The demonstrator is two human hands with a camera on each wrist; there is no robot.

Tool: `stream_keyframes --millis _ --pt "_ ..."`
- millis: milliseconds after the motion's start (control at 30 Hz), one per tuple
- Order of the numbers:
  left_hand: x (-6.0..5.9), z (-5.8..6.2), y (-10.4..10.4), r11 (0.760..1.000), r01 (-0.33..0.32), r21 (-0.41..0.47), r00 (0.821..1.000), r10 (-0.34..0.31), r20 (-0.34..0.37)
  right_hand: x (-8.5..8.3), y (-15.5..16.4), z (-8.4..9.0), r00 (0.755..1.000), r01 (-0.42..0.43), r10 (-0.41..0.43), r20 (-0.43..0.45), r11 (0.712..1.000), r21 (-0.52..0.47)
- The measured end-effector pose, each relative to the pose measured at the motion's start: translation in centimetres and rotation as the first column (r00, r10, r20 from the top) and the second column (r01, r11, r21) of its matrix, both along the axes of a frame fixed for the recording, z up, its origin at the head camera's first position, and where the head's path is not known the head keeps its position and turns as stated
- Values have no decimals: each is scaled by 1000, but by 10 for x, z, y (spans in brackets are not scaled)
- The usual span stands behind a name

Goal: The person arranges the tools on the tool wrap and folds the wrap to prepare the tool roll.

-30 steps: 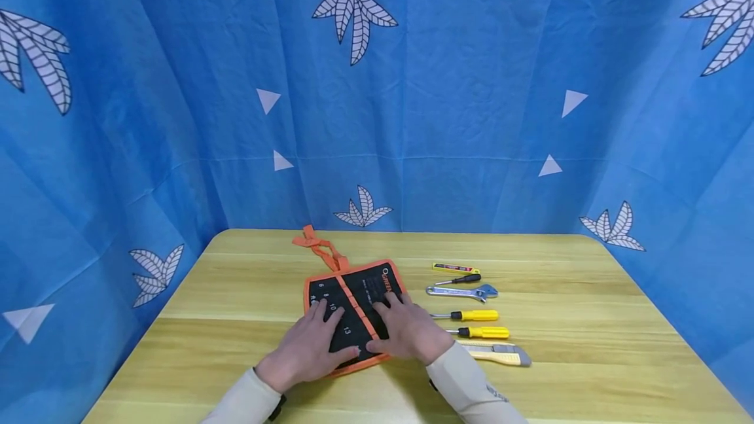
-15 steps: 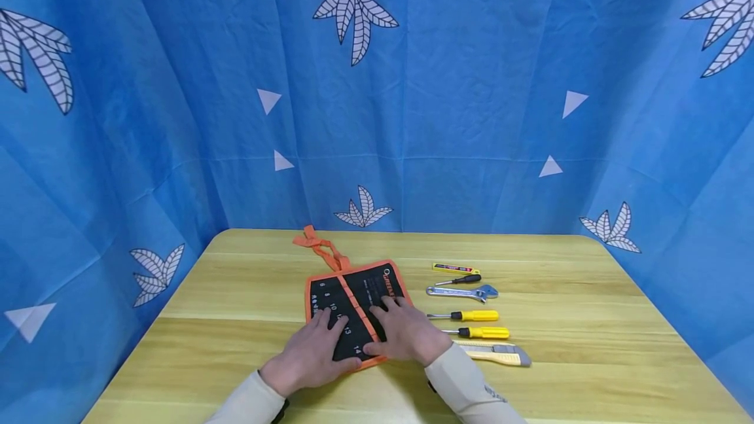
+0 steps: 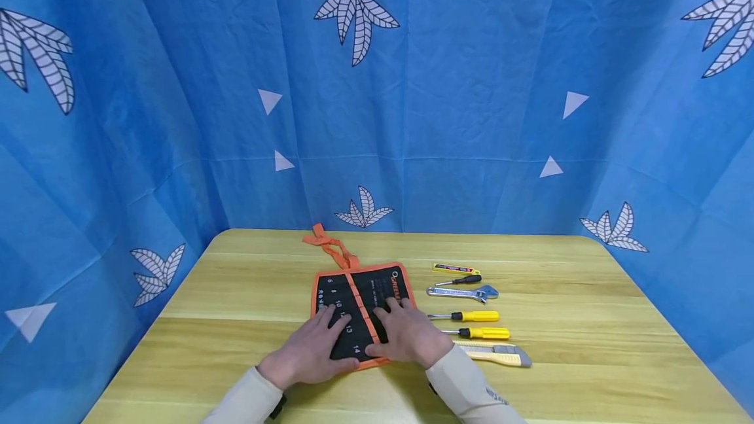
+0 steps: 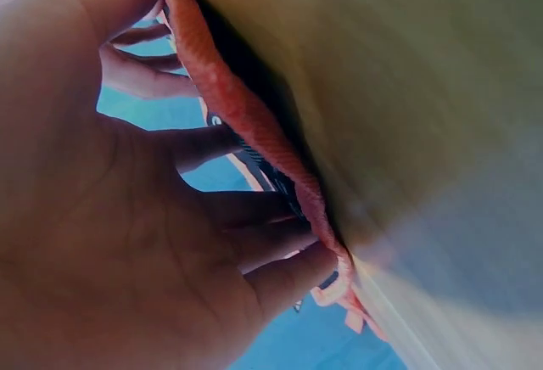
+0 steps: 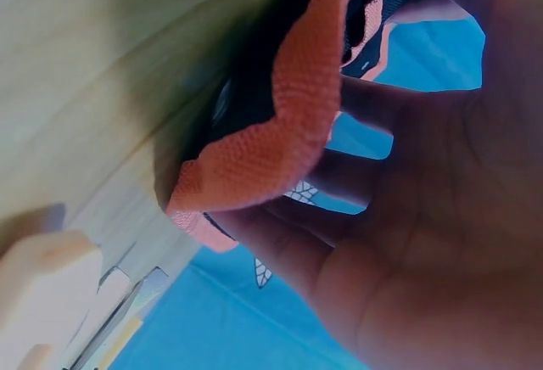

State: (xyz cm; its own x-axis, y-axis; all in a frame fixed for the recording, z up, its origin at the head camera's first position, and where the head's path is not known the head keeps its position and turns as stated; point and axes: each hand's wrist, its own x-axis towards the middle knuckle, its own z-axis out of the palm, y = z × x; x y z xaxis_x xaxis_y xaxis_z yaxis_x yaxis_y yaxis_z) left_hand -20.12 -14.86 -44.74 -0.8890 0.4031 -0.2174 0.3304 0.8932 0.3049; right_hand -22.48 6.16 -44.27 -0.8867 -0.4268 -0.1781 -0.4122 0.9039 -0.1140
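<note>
We've got our left hand (image 3: 308, 353) and right hand (image 3: 408, 337) flat, fingers straight, pressing the black fabric tool roll with orange trim (image 3: 360, 293) at table centre. Uneven pressure could skew it toward the yellow-handled screwdrivers (image 3: 471, 324) at 3 o'clock.

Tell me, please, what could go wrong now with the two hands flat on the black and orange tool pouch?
1. The tool pouch may slide on the smooth table under the left hand and right hand.
2. The right sleeve lies close to the utility knife; it might knock it.
3. The orange strap could snag.
</note>
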Motion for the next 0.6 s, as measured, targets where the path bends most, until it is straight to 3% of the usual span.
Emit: stream_keyframes --millis 600 --pt "-7 0 -4 999 40 2 999 -40 8 5 -1 3 999 39 -39 -8 999 21"
